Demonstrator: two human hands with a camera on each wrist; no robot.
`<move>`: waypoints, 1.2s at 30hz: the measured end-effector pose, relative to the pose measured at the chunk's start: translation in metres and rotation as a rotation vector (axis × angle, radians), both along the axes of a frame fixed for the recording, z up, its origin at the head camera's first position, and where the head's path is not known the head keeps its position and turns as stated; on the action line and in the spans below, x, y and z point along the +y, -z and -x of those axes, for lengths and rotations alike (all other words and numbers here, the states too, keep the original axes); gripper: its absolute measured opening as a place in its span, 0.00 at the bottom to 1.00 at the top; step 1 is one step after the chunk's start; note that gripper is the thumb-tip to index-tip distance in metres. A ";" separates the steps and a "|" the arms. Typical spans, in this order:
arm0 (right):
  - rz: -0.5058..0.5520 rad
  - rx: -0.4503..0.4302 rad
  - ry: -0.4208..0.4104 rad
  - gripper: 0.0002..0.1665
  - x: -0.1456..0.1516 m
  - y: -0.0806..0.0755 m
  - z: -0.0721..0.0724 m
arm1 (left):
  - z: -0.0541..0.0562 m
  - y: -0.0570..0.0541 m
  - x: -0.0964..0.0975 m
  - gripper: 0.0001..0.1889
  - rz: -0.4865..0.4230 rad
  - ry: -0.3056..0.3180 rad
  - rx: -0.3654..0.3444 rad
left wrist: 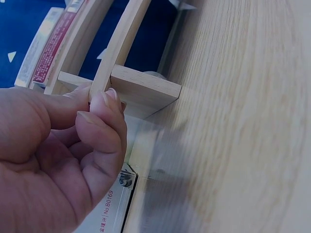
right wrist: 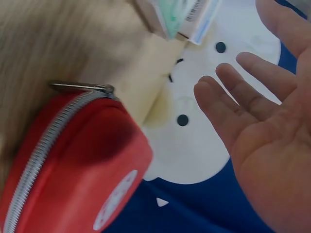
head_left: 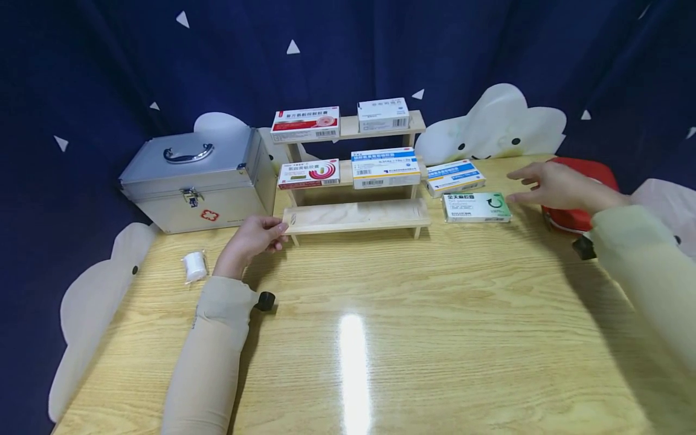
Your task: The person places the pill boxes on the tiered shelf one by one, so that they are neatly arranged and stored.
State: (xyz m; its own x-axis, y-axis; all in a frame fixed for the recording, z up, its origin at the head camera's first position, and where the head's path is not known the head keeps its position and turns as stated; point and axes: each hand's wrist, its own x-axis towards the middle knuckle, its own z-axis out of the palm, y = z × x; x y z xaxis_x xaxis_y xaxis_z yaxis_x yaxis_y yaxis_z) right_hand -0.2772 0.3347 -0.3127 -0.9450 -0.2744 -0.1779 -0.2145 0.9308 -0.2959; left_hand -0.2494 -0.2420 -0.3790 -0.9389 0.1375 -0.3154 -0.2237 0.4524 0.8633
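Note:
My left hand (head_left: 254,237) pinches the left end of the lowest step of a wooden tiered rack (head_left: 356,216), thumb above and curled fingers below, as the left wrist view (left wrist: 104,80) also has it. To the right, my right hand (head_left: 554,186) hovers with fingers spread and nothing in them. Nearest to it is a green and white medicine box (head_left: 476,208) on the table, with a blue and white medicine box (head_left: 455,177) just behind. A red zippered pouch (right wrist: 92,160) lies beside and below the right hand. The rack's upper two steps carry several medicine boxes (head_left: 386,167).
A silver metal case (head_left: 198,181) with a handle stands at the back left. In front of it lies a small wrapped white roll (head_left: 194,266). Behind the wooden table (head_left: 435,326) hangs a dark blue curtain (head_left: 348,54) with white cloud shapes.

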 end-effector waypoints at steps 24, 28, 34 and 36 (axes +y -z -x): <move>-0.085 -0.165 -0.012 0.63 -0.014 0.044 0.026 | 0.000 0.001 0.000 0.19 -0.001 -0.001 -0.007; -0.085 -0.181 0.013 0.63 -0.014 0.047 0.029 | 0.001 0.001 0.000 0.19 -0.002 0.002 -0.009; -0.075 -0.187 0.034 0.64 -0.014 0.048 0.031 | 0.000 0.000 0.000 0.18 -0.010 -0.007 -0.017; -0.078 -0.178 0.030 0.64 -0.013 0.049 0.030 | 0.000 0.000 0.001 0.18 -0.017 -0.010 -0.016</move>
State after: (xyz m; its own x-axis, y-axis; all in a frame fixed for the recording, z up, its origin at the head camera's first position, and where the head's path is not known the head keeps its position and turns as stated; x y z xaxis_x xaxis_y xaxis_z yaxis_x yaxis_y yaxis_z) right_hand -0.3074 0.3220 -0.3613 -0.9044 -0.2258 -0.3621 -0.1375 0.9575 -0.2537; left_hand -0.2496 -0.2414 -0.3789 -0.9351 0.1336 -0.3282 -0.2420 0.4358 0.8669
